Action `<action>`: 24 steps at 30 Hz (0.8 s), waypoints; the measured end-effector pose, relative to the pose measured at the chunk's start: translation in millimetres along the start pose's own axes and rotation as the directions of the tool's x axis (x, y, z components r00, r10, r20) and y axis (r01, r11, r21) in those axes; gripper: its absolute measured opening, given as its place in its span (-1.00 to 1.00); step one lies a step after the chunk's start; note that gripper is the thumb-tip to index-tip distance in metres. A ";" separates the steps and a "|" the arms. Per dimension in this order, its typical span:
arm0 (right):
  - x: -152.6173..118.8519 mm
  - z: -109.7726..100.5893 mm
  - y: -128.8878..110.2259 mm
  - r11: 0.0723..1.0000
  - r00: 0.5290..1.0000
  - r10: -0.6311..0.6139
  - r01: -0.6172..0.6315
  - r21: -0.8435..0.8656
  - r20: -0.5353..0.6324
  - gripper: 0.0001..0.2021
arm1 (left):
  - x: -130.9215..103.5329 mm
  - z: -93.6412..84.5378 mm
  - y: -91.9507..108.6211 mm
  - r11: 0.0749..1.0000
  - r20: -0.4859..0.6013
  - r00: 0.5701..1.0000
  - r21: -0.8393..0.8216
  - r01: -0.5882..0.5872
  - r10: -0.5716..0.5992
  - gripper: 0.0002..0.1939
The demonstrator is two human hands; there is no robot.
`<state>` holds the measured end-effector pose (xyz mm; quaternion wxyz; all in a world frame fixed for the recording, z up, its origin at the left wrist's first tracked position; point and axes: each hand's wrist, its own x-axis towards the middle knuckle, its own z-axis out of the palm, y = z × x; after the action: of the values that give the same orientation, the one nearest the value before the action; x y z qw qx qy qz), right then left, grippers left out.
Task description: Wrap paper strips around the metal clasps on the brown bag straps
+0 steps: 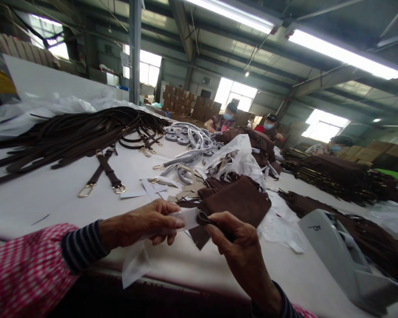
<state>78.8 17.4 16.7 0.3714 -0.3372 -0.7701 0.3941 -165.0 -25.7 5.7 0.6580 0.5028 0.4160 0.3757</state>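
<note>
Near the table's front edge, my left hand (pixel 152 221) pinches a strip of translucent plastic film (pixel 189 217), whose loose end hangs below the wrist. Close by on the right, my right hand (pixel 237 240) is closed around a folded dark brown strap (pixel 204 217), its looped end pointing at the film. Film and loop meet or overlap between the hands; which lies in front is hard to tell. Just behind them lies a flat brown leather pouch (pixel 237 201). White paper strips (pixel 149 189) and two strap ends with gold buckles (pixel 118 188) rest beyond my left hand.
A heap of long brown straps (pixel 96 128) covers the back left. Crumpled clear plastic (pixel 240 154) and grey wrapped rings (pixel 182 134) fill the middle. A grey tape dispenser (pixel 331 251) stands at the right, beside stacked brown pieces (pixel 338 176). Several masked people work across the table.
</note>
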 end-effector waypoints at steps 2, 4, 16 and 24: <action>-0.9 0.6 -0.4 1.000 1.000 0.004 -0.004 0.016 0.005 -0.81 | 1.3 1.9 0.0 1.000 -0.004 1.000 0.014 0.011 -0.010 -0.64; -1.8 0.7 -0.3 1.000 1.000 0.011 -0.011 0.029 0.014 -0.80 | 2.5 3.6 -0.5 1.000 -0.001 1.000 0.017 0.015 -0.015 -0.64; 4.6 -6.1 -10.9 0.991 0.970 0.101 -0.118 0.063 0.220 -0.87 | 5.7 8.2 11.7 0.971 0.040 0.996 0.223 -0.086 0.079 -0.71; 5.2 -3.5 -10.9 0.998 0.947 0.036 -0.052 0.042 0.320 -0.91 | 2.0 22.1 29.6 0.892 0.072 0.997 0.446 -0.068 0.040 -0.73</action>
<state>76.7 17.9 29.1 0.2415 -0.2769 -0.8023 0.4704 -146.1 -25.3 37.5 0.5261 0.6633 0.4571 0.2727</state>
